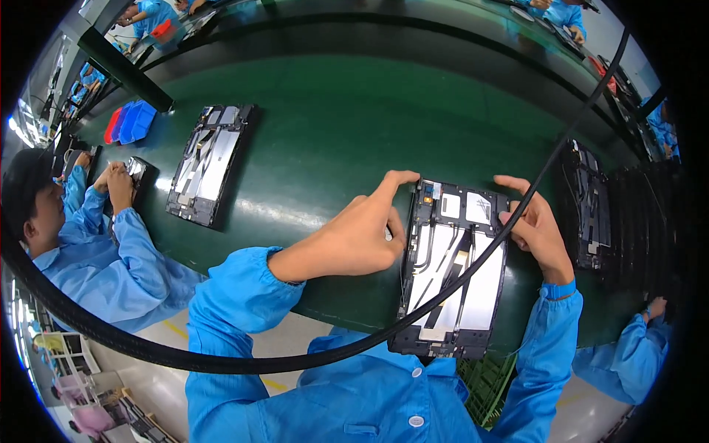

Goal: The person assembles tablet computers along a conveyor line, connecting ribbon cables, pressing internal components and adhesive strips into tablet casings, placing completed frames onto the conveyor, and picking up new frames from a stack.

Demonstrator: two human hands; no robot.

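Observation:
An opened tablet (484,288), with silver battery panels and dark ribbon cables showing, lies in front of me with its near end by the table edge. My left hand (354,232) is at its far left corner, index fingertip against the corner, the other fingers curled by the side. My right hand (538,229) is at the far right edge, thumb on the rim, index finger raised, remaining fingers bent beside it. Both hands steady the tablet; their undersides are hidden. A black cable (317,362) crosses the view in front of the tablet.
Another opened tablet (207,166) rests on the green table (325,111) to the left; a third (591,203) lies at right. Blue and red bins (136,122) stand far left. A co-worker (96,244) handles a device at left. A green crate (484,387) sits below.

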